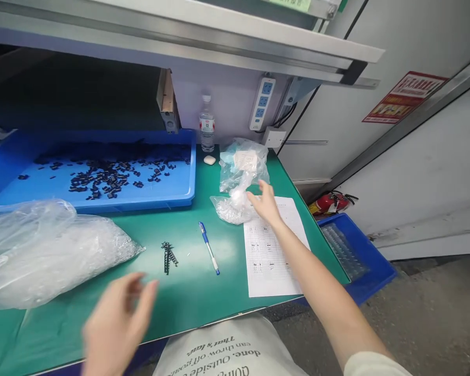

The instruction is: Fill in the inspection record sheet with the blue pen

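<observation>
While the left hand and right hand spread their fingers, a blue tray holds scattered black parts.

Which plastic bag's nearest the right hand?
The small clear bag, beside the right hand; the bluish bag lies behind it, the big bag far left.

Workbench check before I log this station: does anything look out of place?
A small clump of black parts sits on the green mat, apart from the similar parts in the blue tray, so it looks stray.

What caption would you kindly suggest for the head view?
Right hand nears a plastic bag on a green workbench; left hand hovers.
</observation>
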`<state>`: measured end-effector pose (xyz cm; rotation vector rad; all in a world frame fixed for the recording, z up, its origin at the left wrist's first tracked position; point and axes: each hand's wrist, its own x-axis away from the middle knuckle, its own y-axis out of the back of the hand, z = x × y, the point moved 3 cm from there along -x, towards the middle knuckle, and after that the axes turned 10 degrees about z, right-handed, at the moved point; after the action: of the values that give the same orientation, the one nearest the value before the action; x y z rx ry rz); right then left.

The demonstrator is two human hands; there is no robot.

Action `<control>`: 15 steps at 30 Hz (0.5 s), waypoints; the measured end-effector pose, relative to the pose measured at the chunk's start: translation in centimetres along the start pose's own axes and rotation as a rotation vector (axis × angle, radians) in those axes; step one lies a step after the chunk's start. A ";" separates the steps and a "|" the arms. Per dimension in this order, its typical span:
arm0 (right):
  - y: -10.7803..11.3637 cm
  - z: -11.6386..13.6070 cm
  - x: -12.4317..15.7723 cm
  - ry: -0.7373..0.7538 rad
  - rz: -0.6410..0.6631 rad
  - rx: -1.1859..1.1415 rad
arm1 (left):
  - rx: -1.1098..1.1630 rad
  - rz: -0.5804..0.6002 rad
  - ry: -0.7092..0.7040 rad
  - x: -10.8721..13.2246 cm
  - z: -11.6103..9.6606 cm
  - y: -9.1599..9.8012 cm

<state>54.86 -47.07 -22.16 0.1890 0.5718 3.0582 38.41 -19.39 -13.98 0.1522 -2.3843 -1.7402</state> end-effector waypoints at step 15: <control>-1.5 -3.9 17.8 0.308 0.366 -0.072 | 0.424 0.946 0.017 1.3 -10.3 -10.5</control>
<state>36.73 -46.20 -24.27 -0.2086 0.4820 3.4883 39.00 -32.49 -20.84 -0.7677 -2.1818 -0.7904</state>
